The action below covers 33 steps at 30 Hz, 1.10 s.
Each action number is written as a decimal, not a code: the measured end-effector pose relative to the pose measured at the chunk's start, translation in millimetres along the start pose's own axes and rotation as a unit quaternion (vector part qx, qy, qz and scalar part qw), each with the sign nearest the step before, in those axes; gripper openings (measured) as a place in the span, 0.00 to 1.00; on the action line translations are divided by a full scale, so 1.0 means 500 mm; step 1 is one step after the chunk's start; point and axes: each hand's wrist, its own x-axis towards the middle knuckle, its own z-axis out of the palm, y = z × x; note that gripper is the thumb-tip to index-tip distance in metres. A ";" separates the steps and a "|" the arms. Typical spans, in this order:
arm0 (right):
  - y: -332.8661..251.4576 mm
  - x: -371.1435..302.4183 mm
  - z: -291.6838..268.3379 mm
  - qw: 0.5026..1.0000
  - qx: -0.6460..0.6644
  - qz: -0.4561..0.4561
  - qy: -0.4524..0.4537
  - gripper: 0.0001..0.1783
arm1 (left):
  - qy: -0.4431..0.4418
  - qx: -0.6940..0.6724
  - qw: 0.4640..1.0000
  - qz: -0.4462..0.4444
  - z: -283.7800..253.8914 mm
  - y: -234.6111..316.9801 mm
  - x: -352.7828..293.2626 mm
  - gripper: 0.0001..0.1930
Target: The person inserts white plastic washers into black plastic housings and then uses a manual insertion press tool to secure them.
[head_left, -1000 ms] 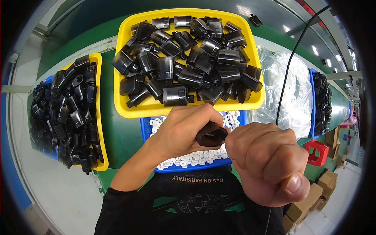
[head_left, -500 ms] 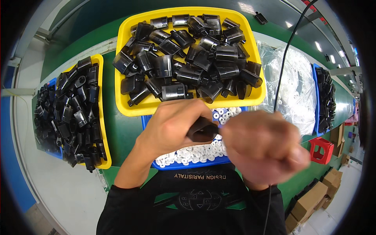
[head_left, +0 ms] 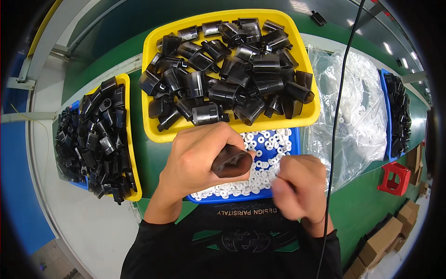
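Note:
Wrapped in the fingers of my left hand (head_left: 190, 156) is a dark translucent plastic cartridge (head_left: 231, 162), its broad end facing up toward me. My right hand (head_left: 299, 186) is a little to the right of it, fingers curled and thumb smeared by motion; whatever it may hold is hidden. Beneath both hands lies a blue tray (head_left: 294, 139) with many small white ring-shaped washers (head_left: 260, 179). Directly beyond my hands, a yellow tray (head_left: 155, 131) is heaped with similar dark cartridges (head_left: 225, 88).
Another yellow tray (head_left: 134, 162) and a blue one, both full of black parts, stand at left. To the right are a clear plastic bag of white pieces (head_left: 353, 111), a blue tray of black parts (head_left: 397, 111) and a red stool (head_left: 394, 179). A black cable (head_left: 335, 135) hangs across the right side.
My right hand has dropped away from the cartridge, lower and nearer to me. The cartridge in my left hand has tilted so that its broad end faces up more.

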 end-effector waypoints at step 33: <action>0.093 -0.055 0.061 0.943 -0.332 -0.024 0.008 0.13 | 0.068 0.037 0.989 -0.123 -0.037 -0.023 0.282 0.11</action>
